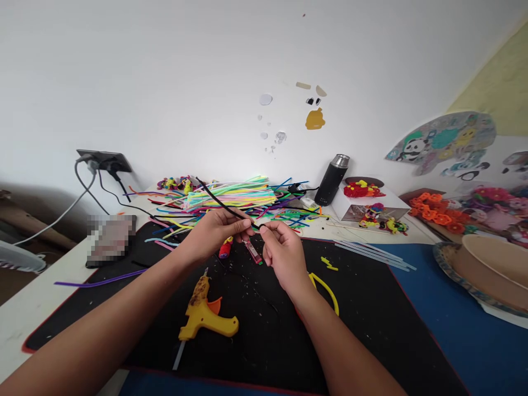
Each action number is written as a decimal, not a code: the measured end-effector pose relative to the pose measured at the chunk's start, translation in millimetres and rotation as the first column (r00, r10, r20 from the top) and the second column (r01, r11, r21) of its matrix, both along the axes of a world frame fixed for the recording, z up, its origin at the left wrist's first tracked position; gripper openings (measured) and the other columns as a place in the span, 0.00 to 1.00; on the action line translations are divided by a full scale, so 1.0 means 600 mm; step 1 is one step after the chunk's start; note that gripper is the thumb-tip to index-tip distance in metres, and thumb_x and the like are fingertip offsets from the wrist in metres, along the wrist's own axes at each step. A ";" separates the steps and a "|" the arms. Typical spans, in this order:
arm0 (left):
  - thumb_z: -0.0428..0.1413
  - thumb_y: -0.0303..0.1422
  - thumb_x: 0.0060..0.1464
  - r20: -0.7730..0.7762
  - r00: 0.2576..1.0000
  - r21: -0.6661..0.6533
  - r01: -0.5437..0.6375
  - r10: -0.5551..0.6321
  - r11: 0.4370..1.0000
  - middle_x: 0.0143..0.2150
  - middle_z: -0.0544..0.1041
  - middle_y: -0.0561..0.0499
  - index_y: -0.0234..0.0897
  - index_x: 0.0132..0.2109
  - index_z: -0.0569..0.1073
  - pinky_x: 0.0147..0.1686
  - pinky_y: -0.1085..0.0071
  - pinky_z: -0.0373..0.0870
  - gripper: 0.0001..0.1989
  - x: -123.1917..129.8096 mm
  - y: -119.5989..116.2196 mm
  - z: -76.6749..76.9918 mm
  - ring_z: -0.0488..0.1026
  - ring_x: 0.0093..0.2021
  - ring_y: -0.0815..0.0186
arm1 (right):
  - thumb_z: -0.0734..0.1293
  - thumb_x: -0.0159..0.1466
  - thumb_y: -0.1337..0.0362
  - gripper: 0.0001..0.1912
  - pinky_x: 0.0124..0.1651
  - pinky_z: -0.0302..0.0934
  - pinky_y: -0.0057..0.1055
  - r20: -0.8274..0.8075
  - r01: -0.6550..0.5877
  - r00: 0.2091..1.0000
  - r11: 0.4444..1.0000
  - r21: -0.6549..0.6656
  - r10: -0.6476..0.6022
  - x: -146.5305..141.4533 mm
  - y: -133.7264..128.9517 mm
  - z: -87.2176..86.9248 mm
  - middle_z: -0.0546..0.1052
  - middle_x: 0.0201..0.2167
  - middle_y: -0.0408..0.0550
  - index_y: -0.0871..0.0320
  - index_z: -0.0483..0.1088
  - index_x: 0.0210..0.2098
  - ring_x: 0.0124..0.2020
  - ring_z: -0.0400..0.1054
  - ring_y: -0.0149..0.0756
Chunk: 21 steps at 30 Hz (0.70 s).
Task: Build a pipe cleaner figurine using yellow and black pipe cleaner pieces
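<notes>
Both my hands pinch one black pipe cleaner (214, 199) above the dark mat. My left hand (225, 228) grips it along its length, and its free end sticks up toward the upper left. Close beside it, my right hand (282, 245) pinches the other end between thumb and fingers. Just beneath my hands lie a small red rolled piece (225, 247) and a narrow pink-and-dark item (252, 251) whose kind I cannot make out. A yellow glue gun (206, 316) with an orange trigger rests on the mat below my left hand.
Bundled colourful pipe cleaners (231, 195) lie along the wall. A black thermos (332, 180) stands by a white box (350, 206). Clear glue sticks (373, 254) lie right, yellow scraps (329, 264) nearer. A corded wall socket (105, 159) is at left, a round basket (487, 264) at far right.
</notes>
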<state>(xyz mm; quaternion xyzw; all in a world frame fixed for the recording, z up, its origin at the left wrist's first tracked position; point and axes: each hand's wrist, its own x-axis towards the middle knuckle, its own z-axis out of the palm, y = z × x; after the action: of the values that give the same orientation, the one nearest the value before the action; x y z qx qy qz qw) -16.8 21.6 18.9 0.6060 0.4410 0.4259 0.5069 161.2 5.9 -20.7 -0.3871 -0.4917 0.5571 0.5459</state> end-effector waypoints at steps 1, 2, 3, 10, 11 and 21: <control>0.70 0.55 0.49 -0.032 0.999 0.007 -0.005 0.005 1.000 0.31 0.84 0.45 0.35 0.35 0.83 0.32 0.67 0.76 0.25 -0.001 0.000 0.001 0.79 0.30 0.61 | 0.72 0.62 0.48 0.17 0.16 0.45 0.25 0.011 0.005 1.000 1.000 0.009 -0.005 0.000 0.000 0.001 0.64 0.15 0.32 0.54 0.69 0.34 0.12 0.54 0.26; 0.70 0.55 0.49 -0.060 0.998 0.013 -0.009 0.010 1.000 0.30 0.84 0.45 0.35 0.34 0.83 0.32 0.66 0.76 0.25 -0.002 -0.001 0.001 0.78 0.29 0.61 | 0.72 0.63 0.48 0.17 0.17 0.45 0.25 0.023 0.009 1.000 1.000 0.020 -0.009 -0.001 -0.001 0.001 0.64 0.16 0.32 0.54 0.69 0.34 0.13 0.54 0.26; 0.69 0.55 0.50 -0.079 0.997 0.020 -0.014 0.016 1.000 0.30 0.84 0.45 0.35 0.33 0.83 0.32 0.66 0.76 0.25 -0.003 -0.001 0.002 0.78 0.29 0.61 | 0.72 0.63 0.49 0.16 0.17 0.45 0.26 0.037 0.011 0.999 0.999 0.033 -0.013 -0.001 -0.002 0.002 0.65 0.16 0.33 0.54 0.69 0.34 0.13 0.54 0.26; 0.64 0.52 0.57 -0.290 0.955 0.196 -0.009 0.067 0.980 0.28 0.81 0.49 0.37 0.30 0.79 0.30 0.70 0.71 0.21 -0.011 -0.007 0.012 0.75 0.28 0.64 | 0.67 0.68 0.54 0.11 0.21 0.47 0.28 0.321 -0.026 0.947 0.986 0.164 -0.028 0.006 -0.011 0.001 0.62 0.16 0.34 0.53 0.70 0.34 0.16 0.55 0.29; 0.62 0.50 0.59 -0.349 0.933 0.240 0.002 0.084 0.971 0.28 0.81 0.49 0.37 0.31 0.79 0.30 0.71 0.70 0.20 -0.013 -0.009 0.014 0.75 0.28 0.64 | 0.67 0.69 0.54 0.11 0.22 0.47 0.28 0.369 -0.035 0.929 0.980 0.195 -0.040 0.008 -0.012 0.000 0.62 0.16 0.34 0.54 0.71 0.33 0.17 0.55 0.30; 0.61 0.43 0.62 -0.344 0.937 0.241 0.031 0.055 0.970 0.28 0.80 0.51 0.36 0.31 0.77 0.28 0.73 0.65 0.16 -0.013 -0.008 0.009 0.73 0.27 0.67 | 0.69 0.67 0.52 0.12 0.22 0.48 0.29 0.345 -0.064 0.939 0.984 0.164 0.004 0.002 -0.010 -0.006 0.62 0.17 0.34 0.54 0.72 0.33 0.17 0.54 0.30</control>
<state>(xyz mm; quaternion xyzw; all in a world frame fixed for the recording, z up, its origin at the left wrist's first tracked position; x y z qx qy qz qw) -24.7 16.9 24.4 0.7264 0.4720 0.3658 0.3403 162.4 -0.3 -24.2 -0.4208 -0.6323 0.4458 0.4737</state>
